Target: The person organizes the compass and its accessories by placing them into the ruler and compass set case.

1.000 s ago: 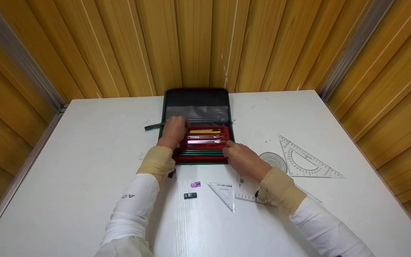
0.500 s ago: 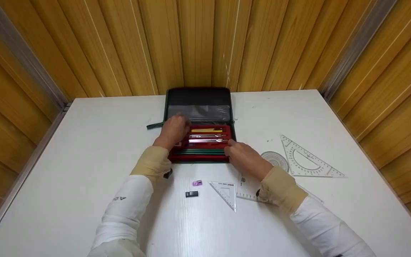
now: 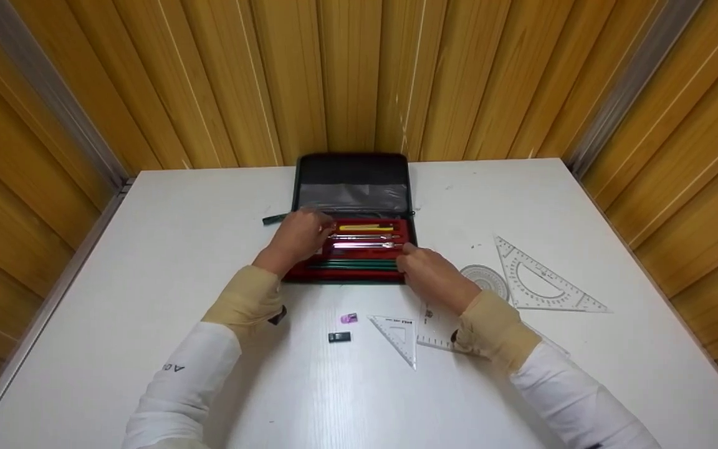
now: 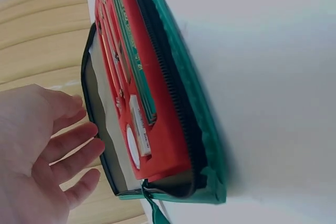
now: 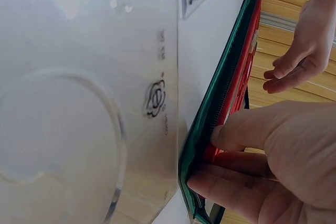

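Note:
A green zip case lies unfolded at the back of the table, its dark lid up. In its base sits a red tray with green pencils, silver compass-like tools, a yellow tool and a white eraser. My right hand pinches the tray's right edge; in the right wrist view the thumb lies on the red rim, with other fingers at the case edge. My left hand hovers over the tray's left end; the left wrist view shows its fingers relaxed and apart from the case.
In front of the case lie a purple sharpener and a small black block. To the right are a small set square, a clear ruler plate, a round protractor and a large set square. A wood-panelled wall stands behind.
My left hand has drawn back slightly and its forearm has swung left. The right hand keeps its place at the tray's edge. The whole scene shifts a little rightward with the head camera.

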Tool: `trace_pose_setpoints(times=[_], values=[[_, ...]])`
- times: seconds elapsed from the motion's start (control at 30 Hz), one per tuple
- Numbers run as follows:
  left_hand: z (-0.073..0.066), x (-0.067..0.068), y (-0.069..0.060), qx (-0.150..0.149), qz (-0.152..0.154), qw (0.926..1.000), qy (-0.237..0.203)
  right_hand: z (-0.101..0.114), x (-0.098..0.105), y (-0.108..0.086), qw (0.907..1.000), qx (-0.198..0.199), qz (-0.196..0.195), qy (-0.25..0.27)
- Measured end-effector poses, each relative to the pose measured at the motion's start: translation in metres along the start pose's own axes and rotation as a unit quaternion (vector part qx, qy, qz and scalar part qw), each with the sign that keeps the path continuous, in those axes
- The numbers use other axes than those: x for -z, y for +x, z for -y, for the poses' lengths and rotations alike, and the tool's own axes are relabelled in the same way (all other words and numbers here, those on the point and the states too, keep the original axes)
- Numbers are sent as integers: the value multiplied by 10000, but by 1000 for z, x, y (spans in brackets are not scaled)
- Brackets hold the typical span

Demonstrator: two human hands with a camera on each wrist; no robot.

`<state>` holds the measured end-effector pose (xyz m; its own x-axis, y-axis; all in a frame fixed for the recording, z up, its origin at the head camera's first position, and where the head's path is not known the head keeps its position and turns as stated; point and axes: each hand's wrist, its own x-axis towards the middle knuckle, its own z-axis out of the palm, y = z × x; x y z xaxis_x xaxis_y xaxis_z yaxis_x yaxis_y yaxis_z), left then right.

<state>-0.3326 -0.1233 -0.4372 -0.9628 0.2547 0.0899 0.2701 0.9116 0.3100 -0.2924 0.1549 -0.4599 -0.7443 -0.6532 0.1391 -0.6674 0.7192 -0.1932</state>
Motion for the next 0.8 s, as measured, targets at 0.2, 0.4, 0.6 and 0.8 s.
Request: trace_pose_setpoints(times=[0.2, 0.4, 0.6, 0.8], values=[[-2, 6, -18, -261, 74, 9996, 18, 0, 1, 0, 10000, 9, 81, -25], [-7, 14, -40, -510, 69, 9986, 106, 0, 1, 2, 10000, -33, 41, 29], [-9, 18, -64, -908, -187, 9954, 236, -1, 0, 2, 9999, 68, -109, 16], [-13, 21, -88, -790, 2, 9967, 180, 0, -1, 2, 10000, -2, -60, -19]])
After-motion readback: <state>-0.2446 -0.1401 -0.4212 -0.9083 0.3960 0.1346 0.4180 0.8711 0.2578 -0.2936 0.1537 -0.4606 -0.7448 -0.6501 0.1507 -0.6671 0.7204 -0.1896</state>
